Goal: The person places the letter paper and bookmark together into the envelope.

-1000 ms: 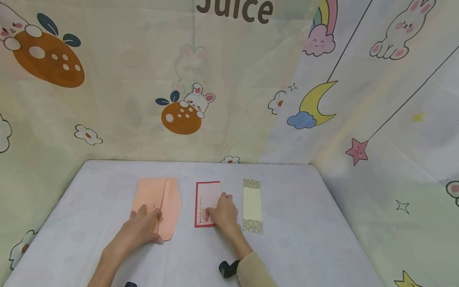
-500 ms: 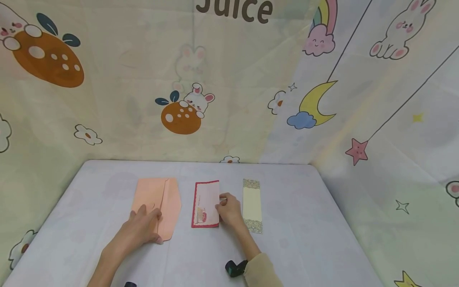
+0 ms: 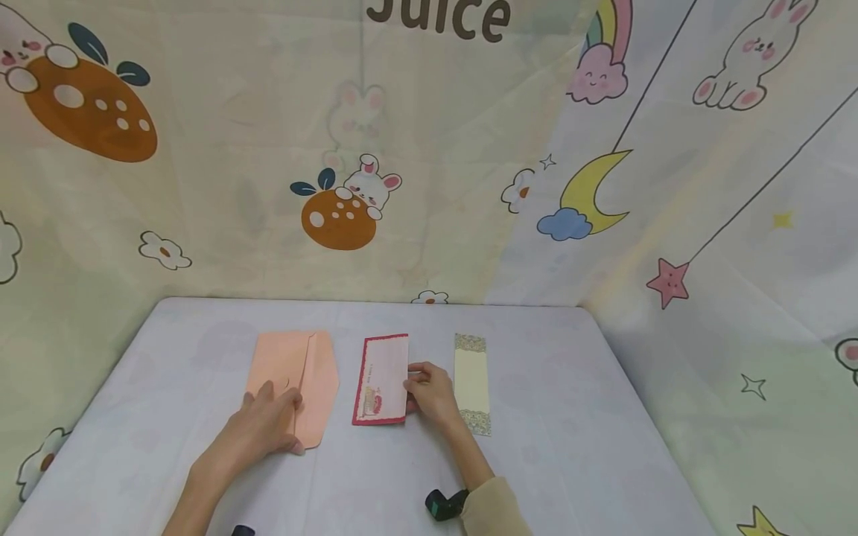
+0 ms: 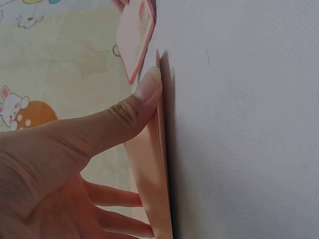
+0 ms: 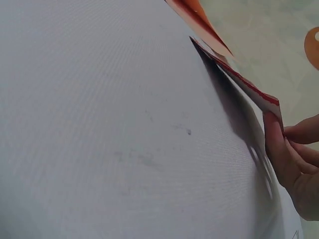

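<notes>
A peach envelope (image 3: 318, 387) with its pointed flap side to the right lies on the left of the table. My left hand (image 3: 264, 424) rests on its near part, fingers spread; in the left wrist view the thumb (image 4: 148, 85) presses on the envelope (image 4: 154, 179) near its edge. At the middle, my right hand (image 3: 432, 394) pinches the right edge of a pink card (image 3: 385, 372) with a red border. The right wrist view shows that edge of the card (image 5: 244, 84) raised off the table, between thumb and fingers, while its far edge stays low.
A cream paper strip (image 3: 471, 380) with glittery patterned ends lies just right of my right hand. The white table (image 3: 570, 461) meets a printed cloth backdrop (image 3: 442, 171) at the back. A black wrist device (image 3: 444, 505) sits by the right sleeve (image 3: 497, 510).
My right hand has shifted from lying over the card to pinching its right edge. That edge has lifted, and the card has slid slightly left. The left hand and envelope stay put.
</notes>
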A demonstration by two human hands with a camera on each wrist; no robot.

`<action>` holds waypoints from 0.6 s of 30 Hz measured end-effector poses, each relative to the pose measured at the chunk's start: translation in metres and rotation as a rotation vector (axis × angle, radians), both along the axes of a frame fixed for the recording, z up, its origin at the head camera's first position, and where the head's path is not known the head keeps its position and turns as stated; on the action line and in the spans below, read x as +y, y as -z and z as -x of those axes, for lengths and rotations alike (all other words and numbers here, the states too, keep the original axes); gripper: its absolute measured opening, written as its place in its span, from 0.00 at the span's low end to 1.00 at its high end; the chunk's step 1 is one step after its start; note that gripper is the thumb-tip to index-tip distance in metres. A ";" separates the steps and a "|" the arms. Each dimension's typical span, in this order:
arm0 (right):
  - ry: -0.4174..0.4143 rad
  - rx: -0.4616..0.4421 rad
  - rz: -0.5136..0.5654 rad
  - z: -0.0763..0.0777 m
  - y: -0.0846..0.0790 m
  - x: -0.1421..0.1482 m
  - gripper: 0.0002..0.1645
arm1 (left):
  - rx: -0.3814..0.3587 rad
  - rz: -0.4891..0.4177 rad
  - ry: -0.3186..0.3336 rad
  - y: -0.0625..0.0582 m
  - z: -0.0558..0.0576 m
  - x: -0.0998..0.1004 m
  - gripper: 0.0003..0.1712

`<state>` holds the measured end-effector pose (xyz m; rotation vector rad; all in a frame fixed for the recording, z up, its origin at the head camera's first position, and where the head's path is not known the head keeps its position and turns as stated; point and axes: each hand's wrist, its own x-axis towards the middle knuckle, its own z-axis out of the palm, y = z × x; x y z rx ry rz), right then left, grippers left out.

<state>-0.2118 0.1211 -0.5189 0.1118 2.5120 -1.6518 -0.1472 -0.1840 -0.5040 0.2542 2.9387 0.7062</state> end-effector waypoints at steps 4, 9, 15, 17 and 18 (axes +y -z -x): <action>0.009 -0.004 0.017 0.000 0.001 0.000 0.17 | 0.001 0.000 0.003 0.000 0.000 -0.001 0.36; 0.003 -0.011 0.059 -0.001 0.001 -0.002 0.18 | 0.005 -0.003 0.006 0.000 0.000 -0.001 0.36; -0.025 0.002 0.095 -0.002 -0.003 -0.010 0.18 | 0.007 0.000 0.003 -0.002 -0.001 0.000 0.36; -0.031 -0.001 0.101 -0.003 -0.005 -0.013 0.18 | 0.002 0.000 0.003 -0.002 -0.001 0.000 0.36; -0.036 -0.003 0.104 -0.004 -0.005 -0.015 0.18 | 0.002 0.001 0.002 -0.002 -0.001 0.000 0.36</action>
